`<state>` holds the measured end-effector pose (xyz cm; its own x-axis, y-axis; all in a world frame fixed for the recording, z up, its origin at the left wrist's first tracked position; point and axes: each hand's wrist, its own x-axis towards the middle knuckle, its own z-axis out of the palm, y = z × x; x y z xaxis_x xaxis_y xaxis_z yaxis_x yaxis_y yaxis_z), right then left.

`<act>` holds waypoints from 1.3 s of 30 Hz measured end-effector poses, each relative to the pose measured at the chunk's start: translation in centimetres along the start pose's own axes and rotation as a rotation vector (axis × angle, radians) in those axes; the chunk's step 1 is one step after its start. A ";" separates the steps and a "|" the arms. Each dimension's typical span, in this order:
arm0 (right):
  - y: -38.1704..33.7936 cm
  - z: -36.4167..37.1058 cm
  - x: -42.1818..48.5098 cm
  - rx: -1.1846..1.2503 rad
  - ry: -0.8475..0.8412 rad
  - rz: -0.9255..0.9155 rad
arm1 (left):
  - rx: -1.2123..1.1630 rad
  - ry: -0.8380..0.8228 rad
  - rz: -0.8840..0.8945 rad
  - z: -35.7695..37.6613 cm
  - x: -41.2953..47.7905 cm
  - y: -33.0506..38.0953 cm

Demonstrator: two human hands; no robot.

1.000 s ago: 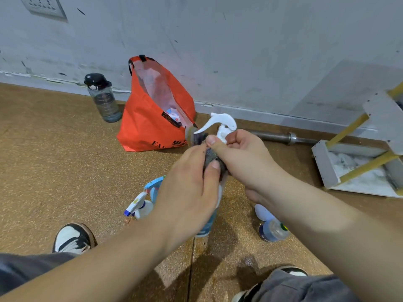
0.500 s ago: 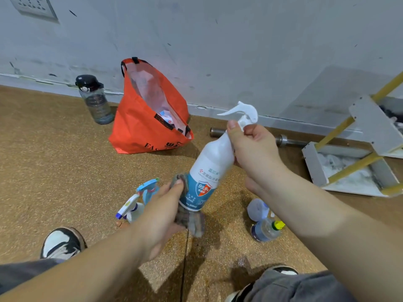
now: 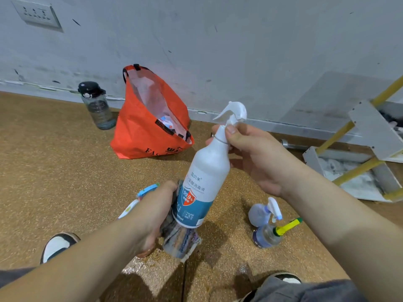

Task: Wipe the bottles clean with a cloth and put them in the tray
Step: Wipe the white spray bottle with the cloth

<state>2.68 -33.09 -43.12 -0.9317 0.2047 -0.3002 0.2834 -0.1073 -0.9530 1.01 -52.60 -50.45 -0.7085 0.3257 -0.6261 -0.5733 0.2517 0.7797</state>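
A white spray bottle [image 3: 207, 171] with a blue label hangs tilted in mid-air. My right hand [image 3: 250, 153] pinches its neck just under the trigger head. My left hand [image 3: 154, 212] presses a grey striped cloth [image 3: 181, 238] against the bottle's lower left side and base. On the floor lie a small clear spray bottle [image 3: 265, 216] with a white trigger and a bottle with a yellow-green nozzle [image 3: 268, 235], both right of the held one. Another spray bottle with a blue and white head [image 3: 139, 199] lies behind my left hand, mostly hidden. A white tray [image 3: 357, 179] sits at the right.
An open orange bag [image 3: 150, 127] and a dark water bottle [image 3: 98, 105] stand by the wall. A white frame with yellow bars [image 3: 370, 127] overhangs the tray. A metal bar [image 3: 292, 144] lies along the wall. My shoes [image 3: 56, 245] rest on the brown speckled floor.
The cloth slid from the bottle's neck down to its base with my left hand. My right hand lifted and tilted the bottle, holding its neck.
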 end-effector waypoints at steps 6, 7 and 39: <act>-0.1 0.5 -0.2 -0.048 0.093 0.011 | 0.096 0.047 0.246 0.0 0.7 0.5; 0.2 0.8 -0.4 -0.059 0.096 0.027 | 0.079 0.041 0.371 0.4 0.2 1.3; 1.7 2.8 -1.3 -0.118 0.068 -0.013 | 0.298 0.078 0.838 0.9 -1.0 2.1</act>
<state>3.74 -36.27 -44.21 -0.9190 0.2709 -0.2864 0.3003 0.0105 -0.9538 0.89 -51.59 -48.12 -0.8789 0.4493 0.1602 0.2687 0.1888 0.9445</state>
